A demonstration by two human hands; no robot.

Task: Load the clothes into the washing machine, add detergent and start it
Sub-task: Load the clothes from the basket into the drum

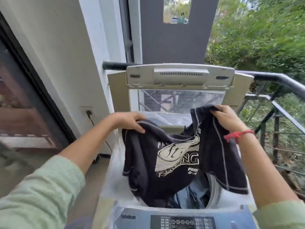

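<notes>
Balcony, washer drum [214,193] half-hidden — left hand [128,120], right hand [229,118], fingers [137,116] gripping black shirt [148,162]

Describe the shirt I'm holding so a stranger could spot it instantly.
Find the open top-loading washing machine by the balcony railing. Over its drum, the left hand and right hand hold up a black T-shirt. Unlike the blue clothes below, it has a cream racing print and pale stitching.
</notes>
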